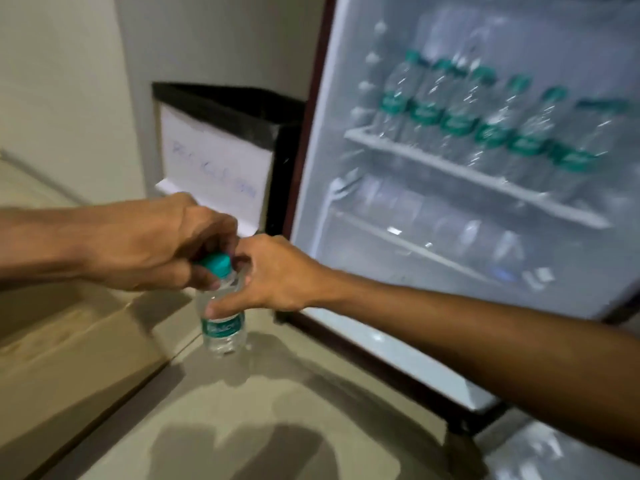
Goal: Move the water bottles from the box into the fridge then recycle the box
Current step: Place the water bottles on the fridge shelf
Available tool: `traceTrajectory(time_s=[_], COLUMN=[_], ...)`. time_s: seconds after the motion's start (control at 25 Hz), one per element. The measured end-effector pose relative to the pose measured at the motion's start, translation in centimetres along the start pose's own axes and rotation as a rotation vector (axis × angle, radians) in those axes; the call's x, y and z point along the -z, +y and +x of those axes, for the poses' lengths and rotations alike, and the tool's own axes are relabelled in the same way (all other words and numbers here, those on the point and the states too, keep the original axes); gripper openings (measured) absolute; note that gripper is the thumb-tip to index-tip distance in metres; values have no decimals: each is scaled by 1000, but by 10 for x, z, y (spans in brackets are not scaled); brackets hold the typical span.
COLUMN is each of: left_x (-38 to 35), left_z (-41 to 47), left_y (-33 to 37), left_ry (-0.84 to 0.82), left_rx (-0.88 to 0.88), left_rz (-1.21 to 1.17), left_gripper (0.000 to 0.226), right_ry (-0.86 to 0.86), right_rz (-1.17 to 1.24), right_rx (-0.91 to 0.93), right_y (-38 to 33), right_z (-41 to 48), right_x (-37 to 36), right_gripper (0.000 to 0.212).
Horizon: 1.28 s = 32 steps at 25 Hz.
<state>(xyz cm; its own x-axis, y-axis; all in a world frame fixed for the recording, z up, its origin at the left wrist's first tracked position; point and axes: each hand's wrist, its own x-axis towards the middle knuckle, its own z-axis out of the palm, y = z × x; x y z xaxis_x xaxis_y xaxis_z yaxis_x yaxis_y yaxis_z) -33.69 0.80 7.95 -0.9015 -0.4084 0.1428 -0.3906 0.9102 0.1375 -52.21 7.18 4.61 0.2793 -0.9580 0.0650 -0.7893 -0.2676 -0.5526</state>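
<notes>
A clear water bottle (223,327) with a teal cap and teal label hangs upright above the floor, just left of the open fridge (408,188). My left hand (156,244) is closed around its neck below the cap. My right hand (273,275) reaches in from the right and wraps the bottle's shoulder, thumb across the front. Several matching bottles (485,123) stand in a row on the fridge's upper shelf. The cardboard box (69,355) lies at the lower left, blurred, its inside out of sight.
A black bin (242,112) with a white handwritten paper sign (214,168) stands against the wall between the box and the fridge. The fridge's lower shelf (415,247) holds more clear items, too blurred to name. Beige tiled floor (263,403) lies below my hands.
</notes>
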Motion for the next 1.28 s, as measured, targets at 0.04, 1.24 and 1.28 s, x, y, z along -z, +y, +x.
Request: traceTrajectory(time_s=[0.04, 1.24, 1.28], left_x=[9, -15, -16], left_z=[20, 338, 339], left_y=[5, 77, 77], left_ry=[66, 128, 144], left_rx=[12, -7, -15], left_rz=[0, 182, 201], left_gripper=[35, 76, 75], right_ry=[50, 1264, 1258], right_rz=[-16, -1089, -1121], right_rx=[-14, -87, -111], right_y=[4, 88, 95], right_z=[-2, -18, -15], right_x=[18, 311, 316], right_gripper=[31, 49, 51])
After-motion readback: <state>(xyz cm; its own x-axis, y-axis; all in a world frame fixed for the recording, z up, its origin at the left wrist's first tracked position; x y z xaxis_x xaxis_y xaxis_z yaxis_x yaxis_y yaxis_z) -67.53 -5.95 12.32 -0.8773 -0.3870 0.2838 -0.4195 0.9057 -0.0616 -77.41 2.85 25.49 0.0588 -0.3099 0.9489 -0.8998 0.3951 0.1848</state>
